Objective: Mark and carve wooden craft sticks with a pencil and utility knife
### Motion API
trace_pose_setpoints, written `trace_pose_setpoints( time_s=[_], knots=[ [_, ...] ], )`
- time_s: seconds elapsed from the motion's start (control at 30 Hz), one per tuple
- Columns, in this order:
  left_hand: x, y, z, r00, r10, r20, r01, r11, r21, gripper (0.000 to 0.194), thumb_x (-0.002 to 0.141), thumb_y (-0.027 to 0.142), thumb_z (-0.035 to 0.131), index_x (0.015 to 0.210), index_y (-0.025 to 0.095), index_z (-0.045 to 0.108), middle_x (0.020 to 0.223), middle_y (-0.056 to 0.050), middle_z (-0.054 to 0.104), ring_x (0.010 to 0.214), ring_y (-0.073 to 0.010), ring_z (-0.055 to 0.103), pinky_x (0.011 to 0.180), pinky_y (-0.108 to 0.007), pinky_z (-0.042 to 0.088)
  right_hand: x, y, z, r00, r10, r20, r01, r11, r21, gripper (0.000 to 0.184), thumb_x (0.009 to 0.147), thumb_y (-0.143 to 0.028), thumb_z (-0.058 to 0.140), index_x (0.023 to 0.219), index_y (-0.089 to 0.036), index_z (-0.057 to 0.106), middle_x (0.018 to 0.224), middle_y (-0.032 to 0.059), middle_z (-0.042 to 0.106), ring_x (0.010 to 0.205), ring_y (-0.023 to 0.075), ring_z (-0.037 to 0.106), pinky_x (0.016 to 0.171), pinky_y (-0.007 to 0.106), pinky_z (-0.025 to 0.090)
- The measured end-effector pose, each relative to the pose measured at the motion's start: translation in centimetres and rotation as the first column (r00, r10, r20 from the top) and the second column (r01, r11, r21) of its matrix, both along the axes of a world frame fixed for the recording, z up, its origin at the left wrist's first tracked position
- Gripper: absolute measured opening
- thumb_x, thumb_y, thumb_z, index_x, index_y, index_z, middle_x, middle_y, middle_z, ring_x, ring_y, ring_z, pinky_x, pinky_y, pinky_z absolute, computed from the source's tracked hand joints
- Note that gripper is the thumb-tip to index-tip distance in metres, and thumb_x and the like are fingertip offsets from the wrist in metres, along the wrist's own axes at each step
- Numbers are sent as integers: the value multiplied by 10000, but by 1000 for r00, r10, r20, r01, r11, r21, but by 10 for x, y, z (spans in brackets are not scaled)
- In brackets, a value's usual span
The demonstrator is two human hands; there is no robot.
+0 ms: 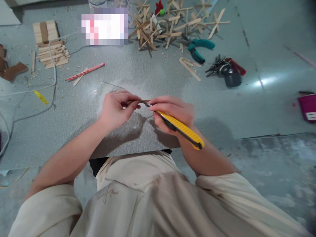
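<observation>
Yellow ribbed knife [181, 128] clamped in right hand [172, 113]; left hand [116, 108] fingers pinched on thin wooden stick [145, 101].

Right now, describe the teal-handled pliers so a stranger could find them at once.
Start at the big heap of wooden craft sticks at the far edge of the grey work surface. Just right of its lower edge lie the teal-handled pliers. Their handles are the only teal ones; the tool cluster beyond is red and black.

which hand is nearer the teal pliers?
Right. The right hand, holding the yellow knife, sits below and slightly left of the teal pliers; the left hand is farther left, pinching a stick.
</observation>
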State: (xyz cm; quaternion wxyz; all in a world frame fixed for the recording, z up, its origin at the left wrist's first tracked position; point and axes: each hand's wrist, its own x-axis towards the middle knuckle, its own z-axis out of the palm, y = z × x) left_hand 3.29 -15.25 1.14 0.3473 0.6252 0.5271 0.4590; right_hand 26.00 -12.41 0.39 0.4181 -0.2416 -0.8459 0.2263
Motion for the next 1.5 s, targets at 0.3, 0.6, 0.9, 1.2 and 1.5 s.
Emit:
trace_pose_setpoints(
  time_s=[0.3, 0.6, 0.9, 1.2, 1.5],
  knots=[
    [3, 3, -1, 977, 11, 213, 4, 998, -68, 78, 866, 153, 741, 884, 172, 815, 848, -17, 734, 709, -115, 771, 683, -201, 638, -4, -2, -7, 993, -48, -108, 53, 998, 39, 264, 962, -254, 656, 1177, -395, 719, 1148, 22, 801, 963, 269, 801, 832, 437, 700],
    [1, 3, -2, 963, 3, 271, 8, 999, -40, 61, 869, 175, 774, 914, 179, 815, 859, -15, 751, 702, -114, 773, 691, -213, 652, 0, 5, -2, 992, -13, -125, 26, 995, 101, 300, 951, -240, 649, 1196, -400, 714, 1137, 19, 808, 936, 264, 804, 813, 444, 702],
    [1, 4, -4, 973, -5, 229, 14, 999, -38, 58, 894, 190, 774, 936, 170, 809, 874, -16, 765, 723, -113, 784, 693, -191, 649, -3, 4, -2, 990, 5, -138, 15, 989, 147, 372, 945, -170, 650, 1242, -384, 714, 1141, 32, 806, 970, 247, 809, 843, 401, 712],
    [3, 3, -1, 965, 16, 261, -2, 999, -53, 49, 879, 179, 770, 912, 172, 807, 844, -14, 776, 704, -121, 784, 656, -190, 631, -1, 3, -5, 996, -10, -90, 21, 992, 123, 363, 946, -179, 653, 1226, -406, 698, 1161, 12, 800, 999, 257, 808, 871, 432, 712],
    [3, 3, -5, 975, 26, 221, -7, 997, -83, 66, 882, 225, 768, 917, 184, 805, 834, -20, 779, 709, -129, 777, 652, -209, 617, -3, 1, -2, 997, -11, -76, 18, 995, 101, 381, 941, -165, 650, 1229, -411, 693, 1172, 5, 800, 993, 243, 806, 886, 411, 702]
  ],
)
